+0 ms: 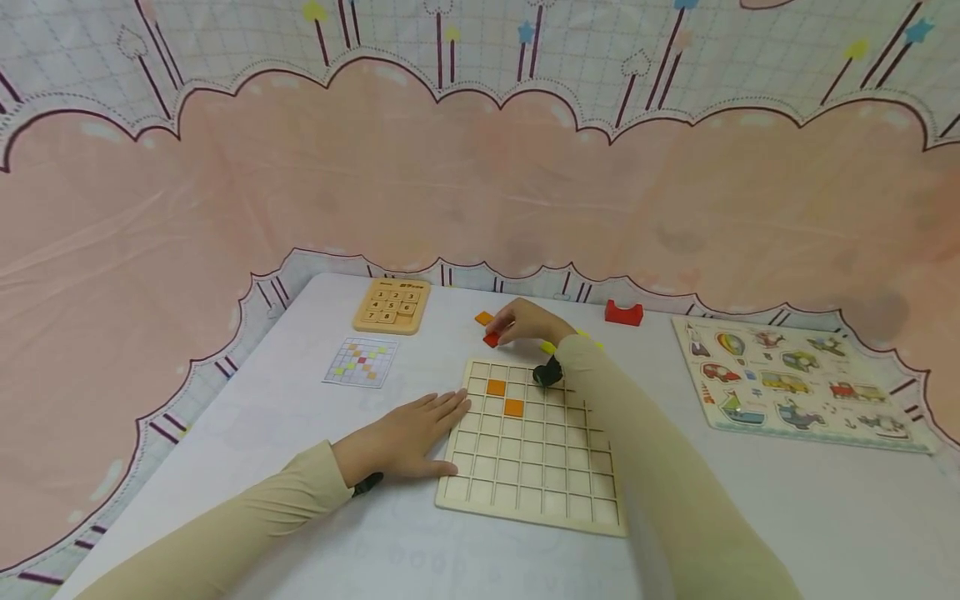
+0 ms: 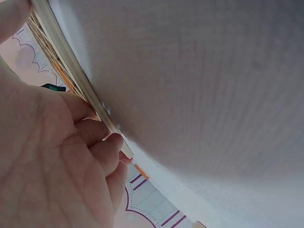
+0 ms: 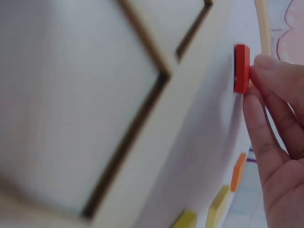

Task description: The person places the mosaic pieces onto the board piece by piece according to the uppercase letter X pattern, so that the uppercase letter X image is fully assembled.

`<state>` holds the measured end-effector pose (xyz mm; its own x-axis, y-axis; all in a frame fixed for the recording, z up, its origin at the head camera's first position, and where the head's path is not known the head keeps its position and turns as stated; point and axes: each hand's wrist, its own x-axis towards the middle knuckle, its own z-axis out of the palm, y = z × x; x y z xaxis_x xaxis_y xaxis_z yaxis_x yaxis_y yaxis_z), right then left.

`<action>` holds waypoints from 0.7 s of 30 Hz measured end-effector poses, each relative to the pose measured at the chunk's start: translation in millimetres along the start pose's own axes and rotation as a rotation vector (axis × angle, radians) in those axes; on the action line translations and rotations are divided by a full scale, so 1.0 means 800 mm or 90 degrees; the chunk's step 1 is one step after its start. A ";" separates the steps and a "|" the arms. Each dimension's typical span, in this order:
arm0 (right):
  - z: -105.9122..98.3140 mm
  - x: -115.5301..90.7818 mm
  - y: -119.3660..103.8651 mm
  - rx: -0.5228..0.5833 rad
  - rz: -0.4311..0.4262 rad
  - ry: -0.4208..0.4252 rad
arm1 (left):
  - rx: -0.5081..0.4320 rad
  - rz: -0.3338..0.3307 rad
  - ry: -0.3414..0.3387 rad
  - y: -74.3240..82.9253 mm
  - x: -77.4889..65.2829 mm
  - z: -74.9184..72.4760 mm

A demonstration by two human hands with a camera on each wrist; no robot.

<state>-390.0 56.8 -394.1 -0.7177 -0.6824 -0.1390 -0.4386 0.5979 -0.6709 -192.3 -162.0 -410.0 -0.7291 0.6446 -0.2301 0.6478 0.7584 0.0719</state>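
Note:
My right hand (image 1: 525, 323) reaches over the far side of a wooden grid board (image 1: 551, 479). Its fingertips pinch a small red tile (image 3: 242, 69) just beyond the board's back edge. My left hand (image 1: 408, 437) rests flat at the board's left side, its fingers and thumb touching the edge. Two orange tiles (image 1: 496, 387) sit in separate squares of the board. Another orange tile (image 1: 483, 318) lies behind the red one. Yellow tiles (image 3: 217, 206) lie near the right hand, partly hidden by the wrist in the head view.
A printed color pattern card (image 1: 362, 362) and a wooden number puzzle (image 1: 392, 306) lie to the left. On the right is a picture puzzle board (image 1: 795, 383) with vehicles. A red notched block (image 1: 624, 313) stands at the back. Patterned cloth rises behind the white table (image 1: 262, 400).

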 end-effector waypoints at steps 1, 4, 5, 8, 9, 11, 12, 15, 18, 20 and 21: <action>-0.002 -0.002 0.002 -0.002 0.002 -0.002 | 0.000 0.000 0.000 0.000 0.000 -0.001; -0.007 -0.007 0.008 0.003 0.011 -0.009 | 0.000 0.000 0.002 0.002 0.000 -0.002; -0.008 -0.008 0.010 0.008 0.018 -0.011 | -0.001 0.000 0.002 0.002 0.000 -0.003; -0.011 -0.010 0.016 0.023 0.036 -0.013 | -0.003 -0.001 0.002 0.002 0.000 -0.004; -0.011 -0.010 0.017 0.030 0.044 -0.011 | -0.004 -0.002 0.002 0.002 0.000 -0.004; -0.011 -0.010 0.019 0.041 0.056 -0.006 | -0.004 -0.002 0.002 0.003 0.000 -0.004; -0.010 -0.009 0.019 0.044 0.059 -0.003 | -0.004 -0.003 0.002 0.003 0.000 -0.004; -0.009 -0.009 0.017 0.044 0.068 0.004 | -0.003 -0.003 0.002 0.003 0.000 -0.003; -0.007 -0.010 0.013 0.030 0.069 0.008 | -0.002 -0.001 0.006 0.003 0.001 -0.003; -0.006 -0.010 0.009 0.017 0.068 0.011 | -0.001 0.002 0.010 0.003 0.001 -0.002; -0.006 -0.010 0.008 0.011 0.066 0.013 | -0.001 0.002 0.012 0.003 0.001 -0.002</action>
<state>-389.4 68.3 -394.1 -0.7695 -0.6084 -0.1943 -0.3516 0.6575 -0.6664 -192.2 -159.6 -408.3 -0.7306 0.6492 -0.2117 0.6504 0.7560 0.0737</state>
